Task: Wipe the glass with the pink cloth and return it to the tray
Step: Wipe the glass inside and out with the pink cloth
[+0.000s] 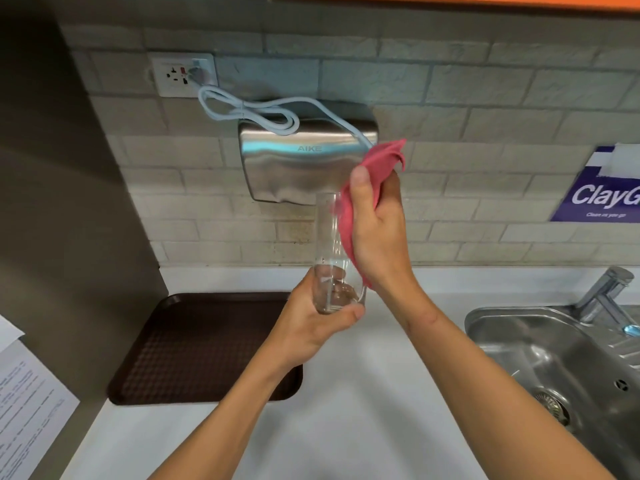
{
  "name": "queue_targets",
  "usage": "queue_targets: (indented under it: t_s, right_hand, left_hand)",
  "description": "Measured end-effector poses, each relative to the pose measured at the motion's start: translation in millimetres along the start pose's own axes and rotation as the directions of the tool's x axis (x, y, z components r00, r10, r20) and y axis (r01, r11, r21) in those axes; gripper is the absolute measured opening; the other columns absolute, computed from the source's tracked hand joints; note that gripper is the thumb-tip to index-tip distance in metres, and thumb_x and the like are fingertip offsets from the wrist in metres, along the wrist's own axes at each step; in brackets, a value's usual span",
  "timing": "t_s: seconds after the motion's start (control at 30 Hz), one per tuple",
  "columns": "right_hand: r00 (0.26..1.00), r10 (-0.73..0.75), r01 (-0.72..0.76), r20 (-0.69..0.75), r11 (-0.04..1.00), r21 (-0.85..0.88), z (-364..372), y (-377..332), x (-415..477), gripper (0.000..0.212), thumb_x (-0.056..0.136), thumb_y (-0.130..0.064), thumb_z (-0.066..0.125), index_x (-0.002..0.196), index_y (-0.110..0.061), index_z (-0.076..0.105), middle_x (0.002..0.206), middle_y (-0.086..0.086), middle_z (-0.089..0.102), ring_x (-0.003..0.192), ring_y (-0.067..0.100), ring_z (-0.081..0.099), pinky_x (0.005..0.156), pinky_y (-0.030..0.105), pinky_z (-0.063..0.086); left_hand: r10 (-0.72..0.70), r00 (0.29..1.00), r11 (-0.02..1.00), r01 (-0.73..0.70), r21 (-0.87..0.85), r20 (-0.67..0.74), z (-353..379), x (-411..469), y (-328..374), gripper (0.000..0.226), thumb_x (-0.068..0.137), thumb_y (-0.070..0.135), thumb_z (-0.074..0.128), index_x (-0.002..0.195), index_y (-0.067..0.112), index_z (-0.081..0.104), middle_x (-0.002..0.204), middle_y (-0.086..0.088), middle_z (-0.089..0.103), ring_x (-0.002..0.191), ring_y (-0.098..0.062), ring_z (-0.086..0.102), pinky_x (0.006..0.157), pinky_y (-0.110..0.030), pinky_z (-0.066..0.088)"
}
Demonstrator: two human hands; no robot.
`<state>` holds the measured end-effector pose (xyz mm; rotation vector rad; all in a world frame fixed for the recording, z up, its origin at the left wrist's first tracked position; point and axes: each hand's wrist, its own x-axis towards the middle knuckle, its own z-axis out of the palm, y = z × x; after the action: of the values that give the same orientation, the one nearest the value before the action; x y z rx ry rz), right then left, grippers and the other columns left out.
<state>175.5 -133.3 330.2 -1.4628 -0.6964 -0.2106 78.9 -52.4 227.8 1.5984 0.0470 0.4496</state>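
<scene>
A tall clear glass (329, 244) is held upright above the white counter, in the middle of the head view. My left hand (311, 320) grips its base from below and the left. My right hand (375, 230) presses a pink cloth (377, 161) against the glass's right side near the rim, thumb on top of the cloth. Part of the cloth sticks up above the hand and part hangs down behind the palm. The dark brown tray (194, 344) lies on the counter at the lower left, with nothing on it.
A steel hand dryer (298, 157) with a looped white cable hangs on the brick wall just behind the glass. A steel sink (568, 368) and tap (602, 292) sit at the right. A printed paper sheet (24, 403) is at the far left.
</scene>
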Motion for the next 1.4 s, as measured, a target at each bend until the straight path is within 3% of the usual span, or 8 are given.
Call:
queue_targets:
  t_s: [0.23, 0.53, 0.67, 0.8, 1.0, 1.1, 1.27, 1.4]
  right_hand:
    - [0.888, 0.341, -0.432, 0.308, 0.849, 0.305, -5.5, 13.8, -14.1, 0.105, 0.058, -0.100, 0.060, 0.108, -0.010, 0.076, 0.091, 0.015, 0.082, 0.083, 0.028, 0.082, 0.074, 0.038, 0.065]
    - [0.821, 0.452, -0.555, 0.349, 0.778, 0.295, -9.7, 12.2, -18.8, 0.077, 0.075, -0.045, 0.090, 0.120, 0.011, 0.062, 0.111, 0.044, 0.068, 0.093, 0.051, 0.077, 0.076, 0.049, 0.067]
    - [0.928, 0.353, -0.372, 0.120, 0.898, 0.236, -7.5, 16.8, -12.1, 0.064, 0.075, -0.041, 0.090, 0.116, 0.001, 0.066, 0.107, 0.027, 0.075, 0.097, 0.034, 0.078, 0.087, 0.042, 0.065]
    - [0.969, 0.245, -0.246, 0.015, 0.965, 0.088, 3.3, 19.4, -15.4, 0.072, 0.073, -0.049, 0.094, 0.123, -0.012, 0.058, 0.106, 0.012, 0.075, 0.097, 0.028, 0.076, 0.089, 0.043, 0.063]
    - [0.972, 0.232, -0.229, -0.049, 0.972, 0.050, 19.1, 26.1, -39.3, 0.081, 0.068, -0.087, 0.072, 0.112, -0.020, 0.060, 0.084, -0.004, 0.068, 0.079, 0.013, 0.070, 0.079, 0.034, 0.062]
    - [0.993, 0.112, -0.113, 0.022, 0.991, 0.068, 18.2, 34.9, -55.2, 0.068, 0.094, -0.075, 0.052, 0.099, -0.008, 0.061, 0.078, 0.011, 0.064, 0.073, 0.024, 0.066, 0.072, 0.041, 0.057]
    - [0.983, 0.012, 0.001, 0.183, 0.997, -0.075, 12.9, 48.4, -81.3, 0.066, 0.102, -0.053, 0.044, 0.148, -0.005, 0.049, 0.126, -0.008, 0.069, 0.123, 0.000, 0.064, 0.109, 0.030, 0.050]
    - [0.915, -0.286, 0.343, 0.284, 0.923, -0.176, 7.8, 42.5, -74.7, 0.078, 0.105, -0.042, 0.047, 0.169, -0.016, 0.010, 0.179, 0.002, 0.016, 0.167, 0.022, 0.007, 0.133, 0.052, 0.020]
  left_hand:
    - [0.017, 0.965, 0.950, 0.066, -0.306, 0.261, -10.6, 8.3, 2.7, 0.038, 0.087, 0.022, 0.067, 0.117, -0.001, 0.061, 0.093, -0.009, 0.073, 0.073, -0.021, 0.066, 0.073, -0.033, 0.057]
    - [-0.083, 0.941, 0.859, 0.235, -0.456, 0.329, -15.9, 1.4, -3.6, 0.066, 0.080, 0.044, 0.091, 0.126, 0.003, 0.069, 0.106, -0.019, 0.076, 0.085, -0.027, 0.075, 0.083, -0.038, 0.063]
    - [-0.234, 0.972, 0.851, 0.213, -0.480, 0.017, -7.6, -1.1, 1.7, 0.082, 0.089, 0.065, 0.069, 0.140, 0.001, 0.060, 0.132, -0.029, 0.073, 0.114, -0.044, 0.076, 0.096, -0.047, 0.063]
    - [-0.374, 0.875, 0.790, 0.127, -0.600, -0.307, 15.1, 1.8, 8.9, 0.082, 0.080, 0.080, 0.052, 0.116, 0.008, 0.064, 0.113, -0.023, 0.081, 0.102, -0.036, 0.081, 0.081, -0.045, 0.067]
    - [-0.473, 0.767, 0.769, 0.120, -0.628, -0.433, 37.0, 11.6, 3.8, 0.069, 0.105, 0.069, 0.041, 0.117, 0.010, 0.074, 0.109, -0.019, 0.083, 0.084, -0.020, 0.083, 0.059, -0.029, 0.063]
    - [-0.497, 0.717, 0.780, 0.124, -0.613, -0.488, 37.5, 11.9, 1.7, 0.066, 0.107, 0.068, 0.040, 0.092, 0.018, 0.081, 0.094, -0.012, 0.085, 0.079, -0.018, 0.083, 0.060, -0.028, 0.063]
    - [-0.483, 0.729, 0.749, 0.057, -0.661, -0.485, 35.1, 10.5, 8.9, 0.068, 0.108, 0.062, 0.046, 0.063, 0.029, 0.084, 0.076, -0.001, 0.084, 0.072, -0.012, 0.082, 0.060, -0.022, 0.061]
    - [-0.461, 0.774, 0.735, 0.060, -0.675, -0.433, 34.6, 5.5, 12.3, 0.060, 0.112, 0.054, 0.044, 0.082, 0.028, 0.090, 0.098, -0.005, 0.086, 0.092, -0.014, 0.083, 0.083, -0.030, 0.059]
